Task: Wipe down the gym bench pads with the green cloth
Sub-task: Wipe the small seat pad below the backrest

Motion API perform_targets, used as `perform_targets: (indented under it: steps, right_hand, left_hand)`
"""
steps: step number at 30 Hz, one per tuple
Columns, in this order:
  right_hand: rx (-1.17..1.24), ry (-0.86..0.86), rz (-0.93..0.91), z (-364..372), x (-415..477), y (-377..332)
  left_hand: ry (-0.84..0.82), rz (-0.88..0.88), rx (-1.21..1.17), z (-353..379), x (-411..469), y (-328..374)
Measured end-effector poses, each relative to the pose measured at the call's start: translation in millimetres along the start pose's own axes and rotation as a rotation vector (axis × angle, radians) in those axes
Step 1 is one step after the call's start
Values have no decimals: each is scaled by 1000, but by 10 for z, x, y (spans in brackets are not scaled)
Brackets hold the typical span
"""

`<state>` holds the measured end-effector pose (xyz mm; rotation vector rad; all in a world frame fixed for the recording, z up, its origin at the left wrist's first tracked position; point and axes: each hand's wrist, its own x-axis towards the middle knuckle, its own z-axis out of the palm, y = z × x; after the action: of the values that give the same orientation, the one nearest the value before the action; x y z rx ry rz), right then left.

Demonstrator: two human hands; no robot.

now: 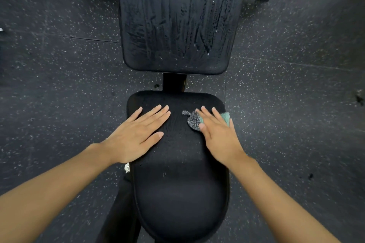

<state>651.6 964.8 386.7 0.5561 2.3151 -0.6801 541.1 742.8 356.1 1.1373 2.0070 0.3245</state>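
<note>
Your left hand (pixel 136 134) lies flat on the left part of the seat pad (pixel 177 183), palm down. Its fingers are straight and slightly spread, the thumb is out to the side, and nothing is gripped. The fingertips point toward the far edge of the pad.

The seat pad is black and matte, rounded at the near end. A small white tag (pixel 127 167) shows at its left edge, just below your left wrist.

Beyond it, joined by a black frame post (pixel 173 83), the back pad (pixel 177 16) shows wet streaks and smear marks over most of its surface.

The green cloth (pixel 194 122) sits on the right far part of the seat pad, bunched under your right hand (pixel 219 134). A grey striped side pokes out to the left of the fingers and a teal-green corner pokes out to the right, near the pad's right edge.

Your right hand presses on the cloth with straight, spread fingers. It is released rather than clenched, holding the cloth down by flat contact only.

Dark speckled rubber floor (pixel 59 85) surrounds the bench on both sides.
</note>
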Motion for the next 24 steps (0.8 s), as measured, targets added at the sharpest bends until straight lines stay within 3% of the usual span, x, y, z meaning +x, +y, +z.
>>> perform_targets:
  steps: [6,18,24]
  right_hand:
    - [10,13,45,-30,383,48]
    - [49,-2,-103,120,-654,33]
    - [103,-5,-113,42,-240,128]
  left_hand:
    - [24,1,-9,31,2,-31]
    - [28,-24,1,8,-3,5]
    - [22,-37,-11,0,0,26]
